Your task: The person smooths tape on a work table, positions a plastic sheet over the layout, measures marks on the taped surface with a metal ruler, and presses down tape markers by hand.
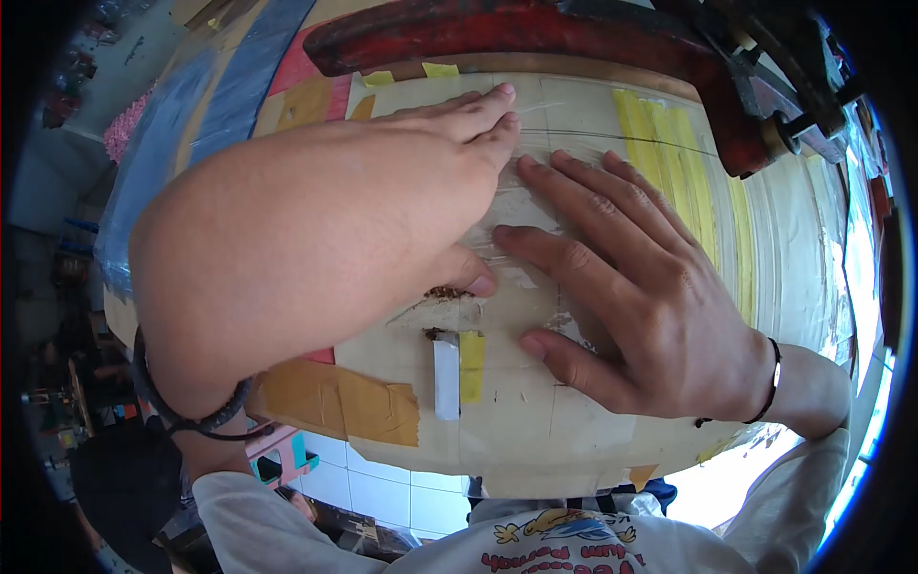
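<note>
My left hand point(449, 153) lies over the cream tabletop point(516, 430), its fingers stretched out toward the right and the thumb lower down. Facing it, my right hand point(631, 287) rests with fingers spread, the thumb apart from them. Between the two hands is a shiny, see-through film or tape point(535, 206); its edges are hard to make out, and I cannot tell if it is loose. My left thumb is beside a brown, burnt-looking patch point(445, 293). A white strip point(447, 381) and a short yellow tape strip point(471, 366) sit below it.
Across the far side runs a red metal bar point(516, 43) with a dark bracket and bolt point(794, 129) at the right. Yellow tape strips point(669, 163), brown tape point(335, 400) and blue tape point(239, 81) cover parts of the tabletop. A pink and green stool point(285, 454) stands below.
</note>
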A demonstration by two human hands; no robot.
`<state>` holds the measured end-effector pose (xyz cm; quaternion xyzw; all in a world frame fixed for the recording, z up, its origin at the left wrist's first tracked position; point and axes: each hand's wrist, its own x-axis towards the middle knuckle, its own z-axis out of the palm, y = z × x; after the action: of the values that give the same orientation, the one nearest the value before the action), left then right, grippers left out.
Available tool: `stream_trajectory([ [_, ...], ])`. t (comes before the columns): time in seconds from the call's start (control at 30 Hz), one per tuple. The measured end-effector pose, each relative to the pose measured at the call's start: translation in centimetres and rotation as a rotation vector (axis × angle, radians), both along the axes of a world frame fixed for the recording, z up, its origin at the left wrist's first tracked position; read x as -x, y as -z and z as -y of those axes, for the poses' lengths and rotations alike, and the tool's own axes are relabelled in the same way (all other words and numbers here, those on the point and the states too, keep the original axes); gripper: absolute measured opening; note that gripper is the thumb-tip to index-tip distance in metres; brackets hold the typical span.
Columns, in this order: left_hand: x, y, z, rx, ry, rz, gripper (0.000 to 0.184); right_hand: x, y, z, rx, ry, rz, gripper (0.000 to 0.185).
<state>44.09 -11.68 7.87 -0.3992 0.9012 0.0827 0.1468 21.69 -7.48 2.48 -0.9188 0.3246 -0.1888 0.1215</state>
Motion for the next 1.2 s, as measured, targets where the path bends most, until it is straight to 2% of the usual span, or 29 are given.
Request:
stream_trajectory([
  [0.17, -0.4, -0.3, 0.4, -0.025, -0.02, -0.098, 0.083, -0.3, -0.3, 0.2, 0.023, -0.001, -0.001, 0.049],
  [0.27, -2.0, 0.2, 2.9, 0.174, 0.249, -0.163, 0.068, -0.5, -0.2, -0.1, 0.03, 0.007, 0.011, 0.049],
  [0.37, -0.8, -2.0, 3.4, -0.001, 0.138, -0.283, 0.051, 0.1, 0.3, -0.8, 0.045, 0.001, 0.034, 0.049],
  [0.4, -0.8, -2.0, 4.0, 0.012, 0.26, -0.376, 0.04, 0.3, 0.4, -0.7, 0.05, -0.004, 0.04, 0.049],
  [0.5, -0.8, -2.9, 3.6, -0.285, -0.039, -0.349, 0.027, 0.5, 0.5, -0.7, 0.051, -0.023, 0.071, 0.049],
  [0.63, -1.2, -2.6, 4.2, -0.271, -0.039, -0.329, 0.013, 0.0, 0.5, -0.4, 0.047, -0.038, 0.1, 0.05],
  [0.9, -0.8, -2.4, 3.6, -0.218, -0.109, -0.268, 0.017, -0.2, 0.2, -0.4, 0.02, -0.092, 0.13, 0.045],
  [1.1, 0.1, -3.7, 2.7, -0.383, -0.259, -0.095, 0.026, -0.3, 0.1, -0.3, 0.042, -0.128, 0.16, 0.04],
  [1.2, 0.4, -3.3, 2.8, -0.502, -0.422, 0.013, 0.035, -0.5, 0.0, -0.4, 0.056, -0.116, 0.183, 0.032],
])
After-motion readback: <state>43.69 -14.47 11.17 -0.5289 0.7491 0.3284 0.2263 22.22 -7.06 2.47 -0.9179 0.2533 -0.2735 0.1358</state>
